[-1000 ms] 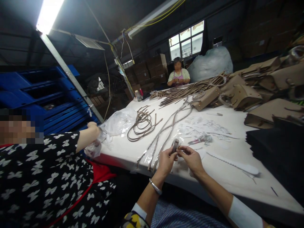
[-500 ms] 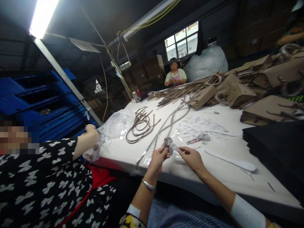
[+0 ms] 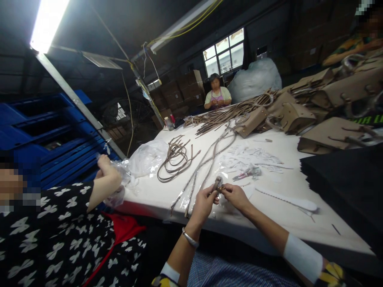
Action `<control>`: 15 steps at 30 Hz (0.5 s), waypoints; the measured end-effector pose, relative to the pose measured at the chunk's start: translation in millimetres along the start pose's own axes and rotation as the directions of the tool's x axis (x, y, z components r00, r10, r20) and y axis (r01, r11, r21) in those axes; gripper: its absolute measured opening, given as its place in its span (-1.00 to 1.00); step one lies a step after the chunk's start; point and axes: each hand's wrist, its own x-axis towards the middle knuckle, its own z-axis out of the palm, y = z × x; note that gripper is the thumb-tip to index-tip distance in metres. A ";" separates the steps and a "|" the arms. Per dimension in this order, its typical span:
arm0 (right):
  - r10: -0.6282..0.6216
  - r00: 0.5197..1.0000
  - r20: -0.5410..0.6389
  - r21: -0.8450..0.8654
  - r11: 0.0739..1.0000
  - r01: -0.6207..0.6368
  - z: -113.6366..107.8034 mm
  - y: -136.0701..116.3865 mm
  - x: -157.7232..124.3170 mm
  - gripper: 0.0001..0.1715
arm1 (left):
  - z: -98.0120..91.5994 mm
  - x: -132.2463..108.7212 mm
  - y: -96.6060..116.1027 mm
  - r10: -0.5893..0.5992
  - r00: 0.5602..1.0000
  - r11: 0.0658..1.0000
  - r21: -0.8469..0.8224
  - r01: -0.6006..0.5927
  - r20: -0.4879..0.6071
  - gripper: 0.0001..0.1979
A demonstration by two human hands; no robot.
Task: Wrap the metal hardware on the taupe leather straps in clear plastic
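Observation:
My left hand (image 3: pixel 206 199) is closed, pinching a small brown strap end (image 3: pixel 217 183) with a shiny metal piece just above the table's near edge. My right hand (image 3: pixel 236 196) is also closed, its thumb and fingertips pressed on the same strap end from the right. The fingers hide part of it. Beyond and left of my hands, long plastic-wrapped straps (image 3: pixel 206 161) run across the table (image 3: pixel 194 207). To the right of those lie small scissors (image 3: pixel 243 174) beside crumpled clear plastic, near a scatter of white paper tags (image 3: pixel 248 155).
Loose brown straps (image 3: pixel 175 159) lie coiled at left, beside clear plastic bags (image 3: pixel 148 157). Tan handbags (image 3: pixel 332 135) and a strap heap (image 3: pixel 230 111) fill the back and right. A black sheet (image 3: pixel 344 179) covers the right edge. A co-worker's arm (image 3: pixel 104 181) reaches at left; others sit farther back.
The white strip between my right fingers is no longer visible. My right hand has come closer to my left, and both now meet at the strap end. The co-worker's hand at left has moved left.

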 end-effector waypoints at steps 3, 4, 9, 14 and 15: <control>0.055 0.994 0.099 0.154 0.986 -0.070 4.9 2.8 -7.1 -0.67 | -2.0 -2.0 1.5 0.094 0.995 0.962 0.261 -0.082 -0.036 -0.66; 0.071 0.989 0.127 0.203 0.974 -0.096 6.9 3.5 -10.4 -0.65 | -2.0 -2.9 2.2 0.124 0.991 0.936 0.336 -0.101 -0.047 -0.67; 0.162 0.983 0.080 0.372 0.911 -0.181 17.8 11.2 -22.4 -0.55 | 7.2 -10.5 5.1 0.225 0.974 0.781 0.603 -0.164 -0.025 -0.61; 0.216 0.976 -0.024 0.477 0.861 -0.178 25.3 23.9 -29.9 -0.53 | 15.7 -18.4 3.7 0.224 0.974 0.686 0.716 -0.130 -0.037 -0.60; 0.219 0.975 -0.029 0.492 0.853 -0.177 25.8 25.8 -31.1 -0.53 | 15.6 -18.8 3.5 0.220 0.975 0.679 0.723 -0.128 -0.034 -0.60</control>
